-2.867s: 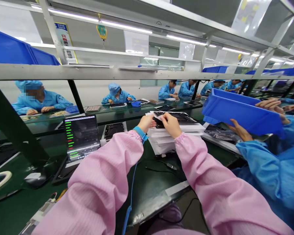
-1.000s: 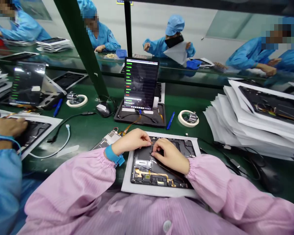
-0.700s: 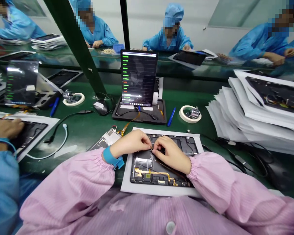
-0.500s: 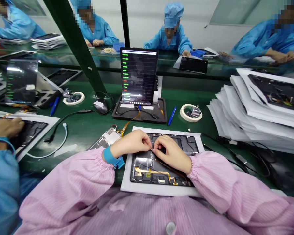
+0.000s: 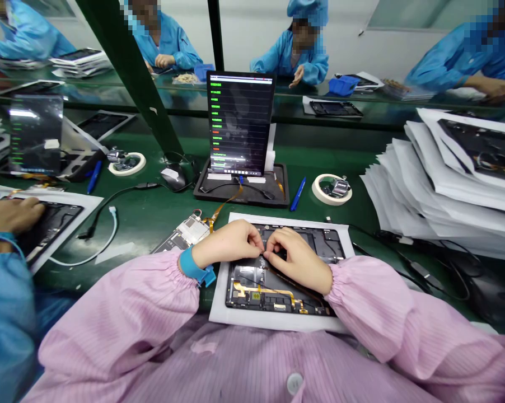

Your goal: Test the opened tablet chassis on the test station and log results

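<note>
The opened tablet (image 5: 252, 280) lies on a white sheet (image 5: 235, 316) at the near edge of the surface (image 5: 152, 221). Over its middle the left hand (image 5: 231, 242) and right hand (image 5: 297, 260) meet, thumbs and forefingers pinched shut on what looks like a thin dark cable (image 5: 284, 279). A slip or hard tug could strain that cable or its connector. Half a second ago the hands pinched at the same spot.
</note>
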Demonstrator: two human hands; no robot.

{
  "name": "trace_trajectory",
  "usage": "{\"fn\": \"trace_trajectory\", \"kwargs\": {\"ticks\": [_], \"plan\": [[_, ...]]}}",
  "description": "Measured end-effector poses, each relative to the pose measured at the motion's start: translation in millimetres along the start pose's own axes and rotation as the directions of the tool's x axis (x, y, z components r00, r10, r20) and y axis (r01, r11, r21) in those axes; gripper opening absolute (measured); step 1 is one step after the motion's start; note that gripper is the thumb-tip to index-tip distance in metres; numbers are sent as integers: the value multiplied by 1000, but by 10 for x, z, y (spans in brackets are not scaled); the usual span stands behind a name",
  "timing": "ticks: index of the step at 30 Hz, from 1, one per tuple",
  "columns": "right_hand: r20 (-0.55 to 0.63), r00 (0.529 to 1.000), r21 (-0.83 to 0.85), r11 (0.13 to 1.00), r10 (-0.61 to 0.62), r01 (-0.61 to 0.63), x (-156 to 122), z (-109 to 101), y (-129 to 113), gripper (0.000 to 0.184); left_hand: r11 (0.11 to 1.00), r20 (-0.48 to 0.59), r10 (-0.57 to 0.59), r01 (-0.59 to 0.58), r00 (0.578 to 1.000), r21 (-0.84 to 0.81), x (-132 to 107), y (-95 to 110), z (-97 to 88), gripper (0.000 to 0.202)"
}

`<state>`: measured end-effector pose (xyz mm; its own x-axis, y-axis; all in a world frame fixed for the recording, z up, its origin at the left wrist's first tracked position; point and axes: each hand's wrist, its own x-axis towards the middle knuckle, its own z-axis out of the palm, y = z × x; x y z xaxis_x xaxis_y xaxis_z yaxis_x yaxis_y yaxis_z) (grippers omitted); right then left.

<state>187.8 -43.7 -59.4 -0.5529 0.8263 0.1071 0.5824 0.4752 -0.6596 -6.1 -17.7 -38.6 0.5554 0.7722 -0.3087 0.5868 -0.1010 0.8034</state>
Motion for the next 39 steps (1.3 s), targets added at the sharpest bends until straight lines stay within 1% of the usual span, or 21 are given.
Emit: {"fn": "trace_trajectory", "kwargs": {"ticks": [7, 11, 13, 16, 19, 21, 22, 23, 24, 25, 26, 27, 28, 29, 30, 32, 34, 35, 37, 38, 39], "plan": [[0, 1000, 7, 1000, 16, -16, 11, -2, -15, 11, 1000, 6, 1, -1, 1000, -4, -9, 8, -1, 20], [-21, 1000, 10, 1000, -15, 15, -1, 8, 14, 12, 999, -45, 41, -40, 998, 34, -10, 24, 43, 19], [-35, 999, 14, 999, -29, 30, -17, 10, 28, 13, 998, -74, 45, -41, 996, 55, -9, 40, 88, 18], [-61, 998, 32, 999, -30, 32, -34, 10, 45, 13, 996, -85, 35, -28, 996, 81, -7, 49, 137, 18], [-75, 997, 51, 998, -26, 30, -34, 7, 54, 11, 988, -80, 58, -45, 995, 147, -29, 61, 84, 15], [-83, 996, 49, 998, -25, 29, -29, 3, 56, 10, 974, -71, 148, -133, 986, 183, -47, 103, -26, 16], [-86, 996, 43, 999, -22, 26, -26, 1, 56, 10, 961, -106, 215, -191, 971, 199, -44, 136, -97, 21], [-87, 996, 34, 999, -20, 24, -23, 0, 57, 12, 945, -183, 281, -239, 942, 224, -25, 172, -173, 26], [-86, 996, 24, 999, -21, 23, -20, -1, 57, 13, 928, -294, 336, -260, 895, 268, 15, 207, -250, 32], [-83, 996, 12, 1000, -23, 25, -17, -1, 58, 14, 913, -419, 369, -239, 830, 330, 78, 235, -324, 36], [-78, 997, 2, 1000, -29, 29, -13, -1, 59, 14, 901, -533, 382, -176, 755, 395, 165, 250, -393, 40], [-73, 997, -6, 999, -34, 34, -11, -2, 59, 15, 886, -610, 385, -93, 693, 454, 270, 250, -455, 44], [-70, 997, -12, 999, -39, 39, -10, -4, 59, 15, 866, -654, 384, -9, 652, 500, 387, 233, -510, 48], [-70, 997, -17, 999, -41, 40, -10, -6, 59, 15, 841, -674, 389, 57, 628, 538, 506, 201, -561, 53], [-70, 997, -20, 999, -39, 38, -13, -10, 60, 16, 812, -677, 395, 108, 621, 573, 618, 163, -607, 57], [-67, 997, -24, 999, -33, 31, -23, -14, 65, 16, 757, -660, 391, 184, 641, 627, 786, 98, -679, 60], [-62, 998, -30, 999, -29, 27, -33, -2, 79, 16, 718, -652, 361, 247, 667, 650, 845, 112, -696, 58], [-61, 998, -33, 999, -30, 28, -34, 13, 89, 15, 712, -662, 341, 277, 667, 646, 832, 163, -669, 56], [-67, 997, -47, 998, -32, 29, -28, 56, 101, 14, 729, -677, 307, 292, 669, 619, 741, 343, -525, 53], [-71, 997, -64, 998, -33, 28, -23, 73, 97, 14, 750, -670, 290, 273, 683, 603, 679, 456, -409, 50], [-70, 997, -89, 996, -39, 32, -23, 75, 81, 12, 774, -629, 279, 218, 726, 595, 618, 571, -272, 45]]}}
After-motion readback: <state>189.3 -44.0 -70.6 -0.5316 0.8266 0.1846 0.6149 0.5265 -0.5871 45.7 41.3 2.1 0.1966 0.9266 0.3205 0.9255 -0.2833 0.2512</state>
